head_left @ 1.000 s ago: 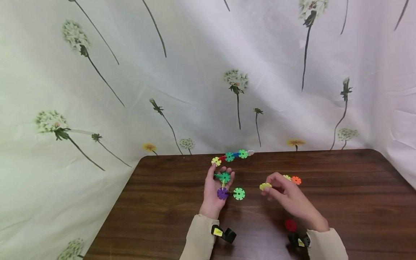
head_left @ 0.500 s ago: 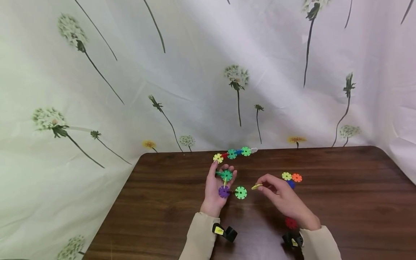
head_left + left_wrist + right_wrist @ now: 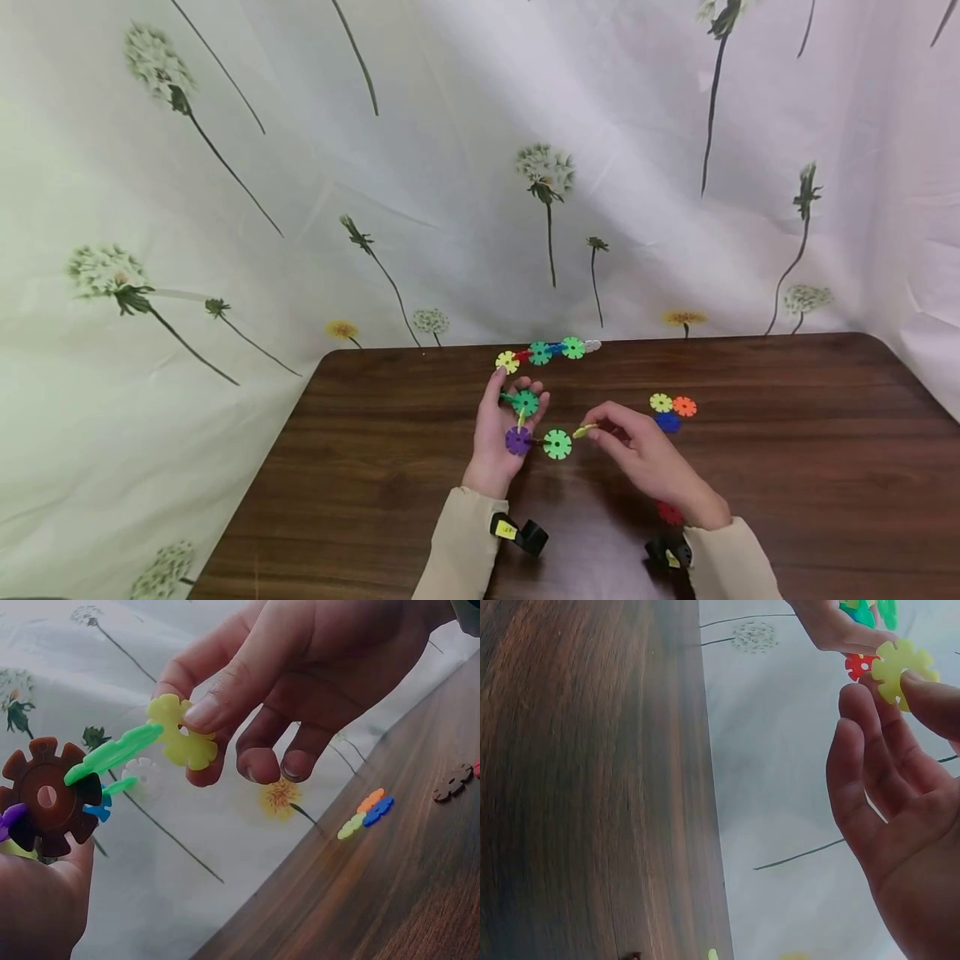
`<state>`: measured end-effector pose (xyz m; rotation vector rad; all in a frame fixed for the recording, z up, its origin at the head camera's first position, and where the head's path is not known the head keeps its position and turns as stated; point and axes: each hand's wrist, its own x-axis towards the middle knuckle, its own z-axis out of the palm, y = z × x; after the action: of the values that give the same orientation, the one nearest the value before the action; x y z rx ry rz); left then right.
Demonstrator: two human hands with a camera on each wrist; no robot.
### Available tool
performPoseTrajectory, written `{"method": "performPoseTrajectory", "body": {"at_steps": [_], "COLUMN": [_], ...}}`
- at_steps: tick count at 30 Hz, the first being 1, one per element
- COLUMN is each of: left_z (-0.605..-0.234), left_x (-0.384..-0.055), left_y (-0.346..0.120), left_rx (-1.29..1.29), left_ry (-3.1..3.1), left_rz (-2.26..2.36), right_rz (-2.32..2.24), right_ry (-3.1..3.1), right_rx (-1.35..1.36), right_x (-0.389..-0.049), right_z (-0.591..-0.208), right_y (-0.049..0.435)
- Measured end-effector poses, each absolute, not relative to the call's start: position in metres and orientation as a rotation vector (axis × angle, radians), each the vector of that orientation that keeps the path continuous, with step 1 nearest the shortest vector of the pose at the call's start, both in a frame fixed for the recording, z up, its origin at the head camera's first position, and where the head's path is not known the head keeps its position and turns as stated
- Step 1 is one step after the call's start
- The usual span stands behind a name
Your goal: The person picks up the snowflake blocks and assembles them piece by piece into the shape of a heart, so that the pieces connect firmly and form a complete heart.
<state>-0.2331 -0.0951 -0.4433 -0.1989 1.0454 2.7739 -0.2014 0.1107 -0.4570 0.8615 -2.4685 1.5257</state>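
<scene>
Nearby, the right hand partly hides a red disc.

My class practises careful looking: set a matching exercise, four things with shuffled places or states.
1. Orange notched plastic disc
2. Purple notched plastic disc
3. Whitish notched plastic disc
4. Right hand

A. Pinching a yellow notched plastic disc
B. Beside a blue notched plastic disc
C. Over the left hand
D. Far end of the multicoloured chain

Pairs: 1B, 2C, 3D, 4A

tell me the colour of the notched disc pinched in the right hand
Yellow; the notched disc shows best in the right wrist view.
</scene>
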Motion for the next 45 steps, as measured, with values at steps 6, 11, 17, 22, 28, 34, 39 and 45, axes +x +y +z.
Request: {"method": "performPoseTrajectory", "body": {"at_steps": [6, 11, 17, 22, 28, 34, 39, 45], "left_z": [-0.4439, -0.4433, -0.4437, -0.444, -0.4438, -0.4435, -0.4431, -0.4441], "left_x": [-0.2336, -0.2332, -0.2335, -0.2342, -0.2338, -0.2339, -0.235, -0.2353], "left_y": [-0.094, -0.0934, -0.0939, -0.0937, -0.0932, -0.0933, -0.0941, -0.0946], "left_rx": [-0.217, -0.219, -0.19, -0.134, -0.118, -0.13, -0.136, -0.136], "left_ry": [1.039, 1.053, 1.073, 1.087, 1.104, 1.115, 1.128, 1.142], "left_rz": [2.755, 2.744, 2.748, 2.754, 2.75, 2.746, 2.752, 2.752], "right_rz": [1.507, 1.504, 1.507, 1.525, 1.586, 1.646, 1.665, 1.678], "right_ry": [-2.452, -2.452, -2.447, -2.429, -2.439, -2.42, -2.401, -2.405], "right_rx": [0.886, 0.899, 0.928, 0.965, 0.975, 0.981, 0.987, 0.982], "right_x": [-0.2009, -0.2003, -0.1999, -0.2006, -0.2012, -0.2012, -0.2015, -0.2017], "right_z": [-0.4564, -0.4558, -0.4545, -0.4546, -0.455, -0.4549, -0.4549, -0.4558], "right_y": [0.1074, 0.1059, 0.1063, 0.1062, 0.1071, 0.1078, 0.1079, 0.1082]}}
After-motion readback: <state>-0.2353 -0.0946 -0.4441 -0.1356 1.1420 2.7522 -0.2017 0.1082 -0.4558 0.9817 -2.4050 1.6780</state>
